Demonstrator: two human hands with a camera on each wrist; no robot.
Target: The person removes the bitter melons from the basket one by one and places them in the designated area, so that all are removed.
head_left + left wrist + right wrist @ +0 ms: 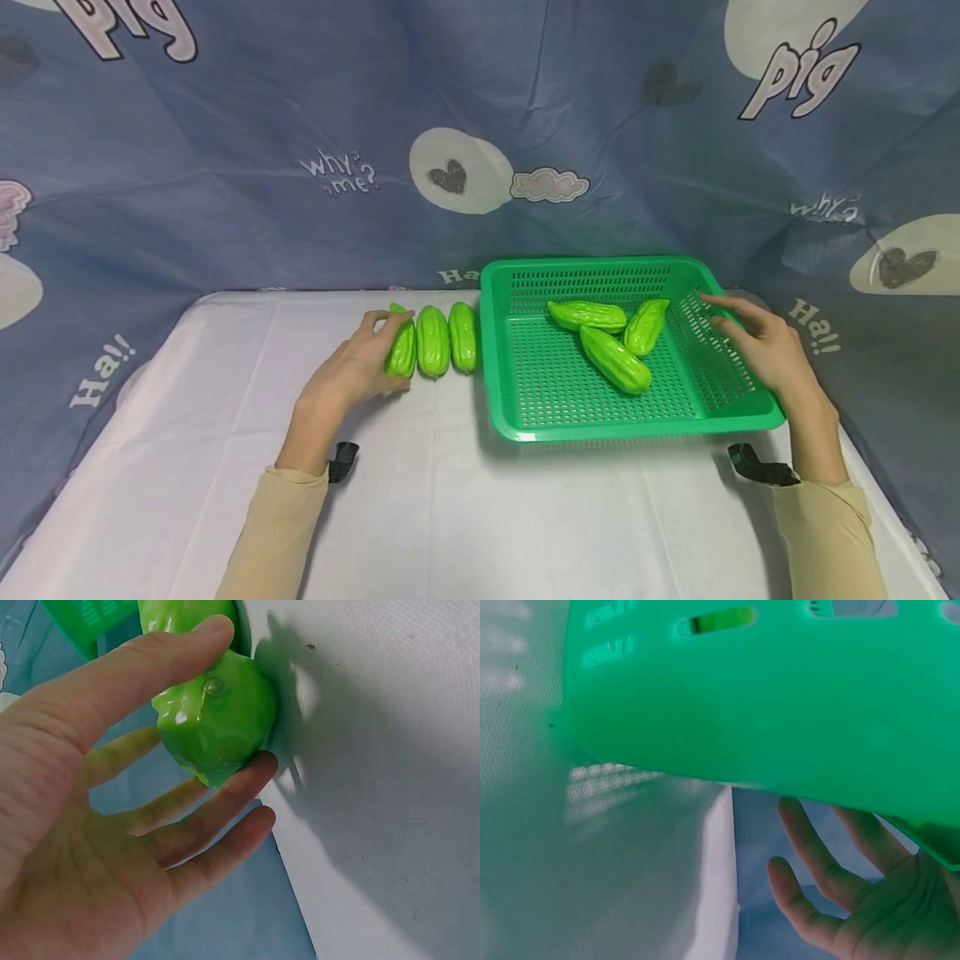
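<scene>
My left hand spreads its thumb and fingers around the leftmost green bitter melon, at the left end of a short row. In the left wrist view the fingers look loose about this bitter melon; firm contact is unclear. Beside it lie a middle bitter melon and a right bitter melon. At the right rim of the green basket rests my right hand, thumb and a finger reaching over the inside. Its other fingers are spread outside the wall in the right wrist view.
Three more bitter melons lie in the basket: one at the back, one at the right and one in front. A white cloth covers the table. Behind hangs a blue printed curtain.
</scene>
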